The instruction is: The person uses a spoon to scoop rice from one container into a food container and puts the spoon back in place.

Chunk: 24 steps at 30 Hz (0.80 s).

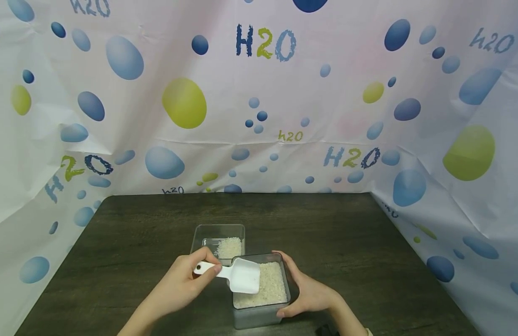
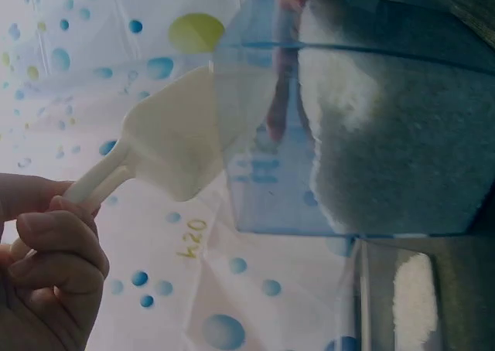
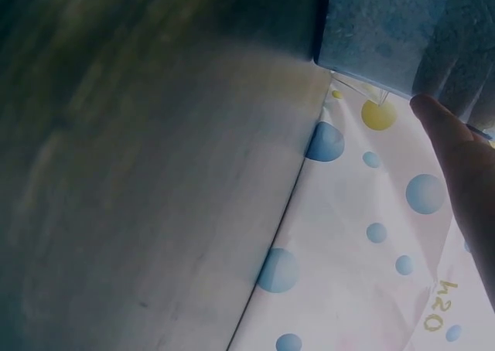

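Sheeting [image 1: 309, 93] — white, printed with blue and green spots and H2O lettering — covers the background and both sides. Table [image 1: 116, 261]: dark, wood-grained, its far edge showing against the sheeting. Grey container [image 1: 256, 318]: translucent, four-sided, mouth upward, at the near middle of the table. Inside it lies a rice bed [image 1: 276, 287], its surface below the rim.

Right hand [image 1: 309, 291]: gripping the grey container at its right side, thumb toward the near face, fingers toward the far corner. Left hand [image 1: 181, 284]: closed on the handle of the scoop [image 1: 245, 276], pinching it between thumb and fingers. Clear container [image 1: 220, 229]: lower and smaller, just beyond the grey container and partly hidden by it and by the left hand.

The scoop is white and plastic-looking; its head extends over the left part of the grey container's opening. The left wrist view shows the head clear of the rice bed; its contents cannot be confirmed. Rice heap [image 1: 231, 247]: white grains gathered toward the right side of the clear container — quantity visibly smaller than the rice bed.
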Motion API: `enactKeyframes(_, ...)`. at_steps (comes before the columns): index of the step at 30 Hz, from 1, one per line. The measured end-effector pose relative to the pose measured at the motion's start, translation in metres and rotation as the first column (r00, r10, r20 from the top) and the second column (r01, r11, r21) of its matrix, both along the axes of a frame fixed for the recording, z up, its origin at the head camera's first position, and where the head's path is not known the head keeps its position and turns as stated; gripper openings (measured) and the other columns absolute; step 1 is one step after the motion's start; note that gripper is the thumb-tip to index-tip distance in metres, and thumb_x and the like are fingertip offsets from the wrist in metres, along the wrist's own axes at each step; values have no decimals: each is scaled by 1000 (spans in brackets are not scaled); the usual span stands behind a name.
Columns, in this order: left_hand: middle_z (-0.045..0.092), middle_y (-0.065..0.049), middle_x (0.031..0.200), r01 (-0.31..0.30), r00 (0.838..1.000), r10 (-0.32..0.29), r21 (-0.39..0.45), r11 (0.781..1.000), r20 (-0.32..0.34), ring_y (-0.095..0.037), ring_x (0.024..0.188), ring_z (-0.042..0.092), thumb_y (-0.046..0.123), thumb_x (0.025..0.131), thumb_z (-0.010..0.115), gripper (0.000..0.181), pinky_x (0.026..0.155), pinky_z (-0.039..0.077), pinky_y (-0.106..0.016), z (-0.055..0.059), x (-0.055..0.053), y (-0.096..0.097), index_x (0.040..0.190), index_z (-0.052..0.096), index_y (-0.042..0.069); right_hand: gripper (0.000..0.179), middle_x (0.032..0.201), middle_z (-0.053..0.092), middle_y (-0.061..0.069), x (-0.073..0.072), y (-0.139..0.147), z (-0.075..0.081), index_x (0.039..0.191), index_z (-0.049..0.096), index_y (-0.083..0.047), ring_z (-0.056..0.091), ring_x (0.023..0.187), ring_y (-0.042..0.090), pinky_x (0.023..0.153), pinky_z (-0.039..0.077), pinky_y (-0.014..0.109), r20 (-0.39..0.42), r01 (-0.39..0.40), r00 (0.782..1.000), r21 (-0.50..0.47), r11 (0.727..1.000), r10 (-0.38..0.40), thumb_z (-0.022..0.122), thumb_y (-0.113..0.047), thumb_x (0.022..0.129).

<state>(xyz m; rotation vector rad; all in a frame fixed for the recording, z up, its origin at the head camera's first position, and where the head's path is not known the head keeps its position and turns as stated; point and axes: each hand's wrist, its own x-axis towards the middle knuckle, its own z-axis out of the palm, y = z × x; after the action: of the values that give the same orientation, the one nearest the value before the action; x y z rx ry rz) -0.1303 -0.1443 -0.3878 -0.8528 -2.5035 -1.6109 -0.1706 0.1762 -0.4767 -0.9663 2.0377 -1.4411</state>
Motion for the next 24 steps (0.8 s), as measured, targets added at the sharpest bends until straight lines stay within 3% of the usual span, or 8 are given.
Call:
enactKeyframes(2, 60, 9, 76, 1, 999, -3, -35, 999, -53, 2, 60, 45, 8, 94, 64, 6, 49, 46, -22, 4, 1, 3, 92, 63, 13, 112, 158, -2, 18, 0, 0, 0, 154, -6, -33, 15, 142, 41, 109, 34, 42, -1, -1, 1000, -6, 1000, 1, 79, -25, 82)
enactKeyframes(6, 58, 10, 75, 30, 996, -37, -84, 996, -79, 2, 60, 45, 10, 96, 62, 5, 50, 47, -22, 11, 2, 7, 93, 63, 13, 112, 158, 0, 18, 0, 0, 0, 154, -6, -33, 17, 141, 40, 108, 33, 31, 7, -5, 1000, -15, 1000, 5, 80, -24, 82)
enactKeyframes(14, 70, -3, 96, 44, 996, -59, -190, 981, -71, -4, 78, 63, 15, 99, 59, 7, 62, 54, -24, 18, 0, 7, 95, 63, 11, 112, 158, -2, 20, 0, -1, 1, 154, -7, -32, 15, 142, 42, 108, 33, 29, 19, -15, 1000, -26, 1000, 16, 79, -23, 83)
enactKeyframes(17, 70, -4, 97, 47, 996, -62, -216, 975, -59, -7, 80, 64, 16, 100, 58, 8, 64, 54, -24, 18, -2, 8, 96, 63, 11, 112, 157, -1, 20, 0, -1, 1, 154, -7, -32, 16, 142, 42, 108, 33, 28, 18, -13, 1000, -25, 1000, 14, 79, -24, 83)
enactKeyframes(23, 68, -5, 92, 80, 995, -92, -248, 965, -38, 0, 68, 56, 14, 99, 58, 6, 61, 52, -23, 17, -5, 16, 96, 61, 9, 112, 156, 4, 19, 0, -2, 1, 154, -6, -28, 20, 141, 35, 108, 33, 28, 30, -22, 999, -56, 998, 23, 79, -21, 83)
enactKeyframes(24, 67, -3, 85, 91, 994, -102, -255, 963, -32, 1, 62, 52, 13, 99, 58, 6, 58, 50, -22, 17, -5, 18, 96, 61, 8, 112, 156, 5, 18, 0, -1, 1, 154, -6, -28, 21, 141, 33, 108, 33, 28, 32, -23, 999, -61, 998, 25, 79, -21, 83)
